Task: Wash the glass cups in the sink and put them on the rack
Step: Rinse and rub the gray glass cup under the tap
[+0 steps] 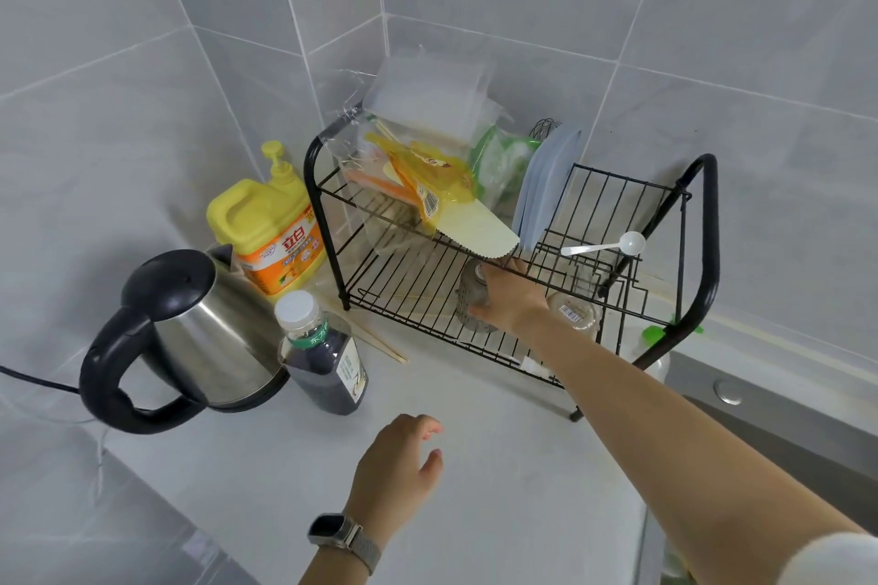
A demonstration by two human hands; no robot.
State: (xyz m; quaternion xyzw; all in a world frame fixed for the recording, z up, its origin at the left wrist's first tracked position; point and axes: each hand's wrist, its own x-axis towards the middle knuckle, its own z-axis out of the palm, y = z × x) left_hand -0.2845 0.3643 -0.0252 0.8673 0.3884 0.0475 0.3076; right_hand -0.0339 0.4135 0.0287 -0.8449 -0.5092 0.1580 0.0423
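My right hand (510, 295) is reaching under the top shelf of the black wire rack (518, 252), wrapped around a textured glass cup (470, 295) on the lower tier. Thumb sits low on the near side of the cup, other fingers curl over the far side up by the top shelf. Cup stands upright, looks mouth-down, but can't confirm. A second glass cup (572, 314) with a barcode sticker on its base is just right of my wrist, same tier, upside down.

My left hand (401, 466) hovers above the counter (499, 489), fingers loosely curled, holding nothing, touching nothing. Watch (344, 537) on that wrist.

Top shelf: plastic bags, a yellow packet (442, 185), grey-blue plates (546, 190) on edge, white plastic spoon (608, 246). Left of rack: yellow dish soap bottle (271, 223), steel kettle (190, 337), dark bottle (323, 356), chopsticks (375, 337) lying on the counter. Sink (784, 423) edge at far right.
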